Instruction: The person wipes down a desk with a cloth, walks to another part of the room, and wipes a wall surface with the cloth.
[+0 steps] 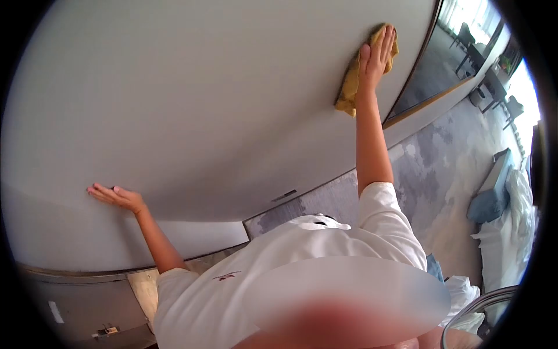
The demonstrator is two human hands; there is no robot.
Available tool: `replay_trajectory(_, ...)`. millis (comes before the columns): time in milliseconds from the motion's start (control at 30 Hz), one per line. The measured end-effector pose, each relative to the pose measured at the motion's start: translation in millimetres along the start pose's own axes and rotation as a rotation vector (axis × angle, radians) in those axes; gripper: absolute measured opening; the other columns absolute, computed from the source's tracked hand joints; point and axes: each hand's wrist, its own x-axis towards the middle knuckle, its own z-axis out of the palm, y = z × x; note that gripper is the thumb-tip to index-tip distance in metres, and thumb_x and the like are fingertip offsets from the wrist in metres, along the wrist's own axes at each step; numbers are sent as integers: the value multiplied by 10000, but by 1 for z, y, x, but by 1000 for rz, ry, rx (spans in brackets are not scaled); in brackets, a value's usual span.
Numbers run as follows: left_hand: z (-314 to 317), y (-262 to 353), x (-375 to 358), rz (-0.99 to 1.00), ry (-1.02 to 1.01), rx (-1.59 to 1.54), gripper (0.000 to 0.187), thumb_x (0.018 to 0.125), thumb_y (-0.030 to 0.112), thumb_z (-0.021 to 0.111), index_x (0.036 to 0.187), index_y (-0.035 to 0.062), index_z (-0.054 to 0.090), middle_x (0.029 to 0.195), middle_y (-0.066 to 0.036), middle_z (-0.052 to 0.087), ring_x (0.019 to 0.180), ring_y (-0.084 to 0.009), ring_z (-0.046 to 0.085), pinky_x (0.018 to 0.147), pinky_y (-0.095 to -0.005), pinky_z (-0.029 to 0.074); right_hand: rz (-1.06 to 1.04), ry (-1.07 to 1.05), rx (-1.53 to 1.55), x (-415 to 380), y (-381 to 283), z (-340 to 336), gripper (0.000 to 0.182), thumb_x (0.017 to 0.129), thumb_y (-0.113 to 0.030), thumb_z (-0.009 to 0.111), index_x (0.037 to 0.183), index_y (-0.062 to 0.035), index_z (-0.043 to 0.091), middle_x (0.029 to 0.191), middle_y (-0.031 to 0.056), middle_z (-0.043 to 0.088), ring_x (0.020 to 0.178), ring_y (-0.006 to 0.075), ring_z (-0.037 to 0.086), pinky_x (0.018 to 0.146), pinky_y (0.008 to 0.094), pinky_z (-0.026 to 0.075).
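Note:
A crumpled yellow cloth (349,87) lies against the pale wall (221,75), high on the right. My right hand (376,61) holds it there, palm down on it, the fingers long and close together and the arm stretched out. Part of the cloth shows past the fingertips, and a longer fold hangs beside the wrist. My left hand (119,198) is off to the lower left, close to the wall, open, with fingers extended and nothing in it.
A framed mirror (444,58) is mounted just right of the cloth and reflects chairs. Grey patterned carpet (424,151) runs along the wall's foot. At the right are a blue upholstered piece (491,192) and white bedding (500,250). A brown door (87,302) is at lower left.

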Motion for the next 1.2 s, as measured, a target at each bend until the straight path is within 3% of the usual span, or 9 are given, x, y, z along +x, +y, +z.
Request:
replay_trajectory(133, 2, -2, -3, -18, 11, -14, 596, 1070, 379, 246, 1535, 13, 312, 1637, -205, 173, 1515, -405, 137, 1202, -564, 109, -84, -43, -7, 49, -135, 26, 544, 964, -248, 576, 1450, -31, 463, 1550, 169, 389, 1448, 363, 332, 1180, 481, 267)
replay_trajectory(300, 5, -4, -7, -81, 5, -54, 601, 1060, 395, 253, 1527, 30, 349, 1642, -188, 181, 1523, -389, 124, 1202, -561, 45, -128, -654, -123, 67, -316, 44, 665, 1017, -217, 446, 1581, -54, 133, 1662, 159, -2, 1537, 305, -38, 1249, 468, -29)
replay_trajectory(367, 4, -6, -8, -70, 7, -81, 593, 1057, 387, 258, 1518, 32, 370, 1640, -189, 188, 1524, -388, 125, 1199, -567, 43, -306, -296, 310, 68, -376, 51, 559, 919, -250, 608, 1430, -54, 494, 1541, 150, 403, 1442, 332, 339, 1173, 500, 268)
replay_trajectory(567, 2, -12, -11, -48, 17, -203, 576, 1052, 376, 258, 1471, 29, 447, 1619, -197, 247, 1509, -414, 162, 1194, -580, 64, -774, -286, 270, 51, -505, 85, 510, 924, -208, 518, 1419, -85, 510, 1551, 102, 401, 1422, 282, 381, 1178, 484, 276)
replay_trajectory(800, 4, -25, -22, -14, -11, -222, 552, 1051, 371, 260, 1447, 63, 490, 1599, -190, 302, 1504, -398, 197, 1196, -569, 102, -655, -290, 309, 130, -466, 102, 530, 935, -218, 456, 1442, -64, 480, 1563, 89, 392, 1438, 278, 361, 1199, 434, 259)
replay_trajectory(900, 4, -23, -21, 2, -1, -172, 552, 1054, 371, 256, 1461, 69, 474, 1597, -189, 308, 1500, -404, 209, 1196, -559, 123, -491, -296, -226, 223, -406, 93, 617, 1041, -263, 410, 1580, -80, 171, 1656, 147, 108, 1535, 295, 62, 1257, 451, 38)
replay_trajectory(933, 5, -22, -21, 8, 4, -147, 553, 1055, 371, 254, 1468, 69, 464, 1597, -190, 308, 1497, -409, 213, 1195, -556, 133, -468, -287, -708, 249, -387, 86, 562, 1038, -255, 413, 1554, -80, 277, 1625, 156, 236, 1509, 324, 187, 1248, 446, 124)
replay_trajectory(967, 6, -23, -21, 5, 4, -157, 550, 1050, 371, 261, 1464, 77, 473, 1594, -184, 316, 1499, -403, 215, 1197, -556, 125, -213, -235, -7, 279, -331, 92, 509, 1032, -244, 407, 1514, -84, 376, 1581, 164, 340, 1466, 347, 290, 1217, 456, 216)
replay_trajectory(1200, 6, -20, -29, -29, 9, -196, 536, 1027, 350, 288, 1457, 111, 499, 1587, -170, 339, 1500, -388, 224, 1210, -548, 100, -178, 164, -94, 335, -179, 107, 473, 1041, -299, 382, 1444, -63, 457, 1509, 148, 433, 1377, 351, 399, 1164, 442, 297)
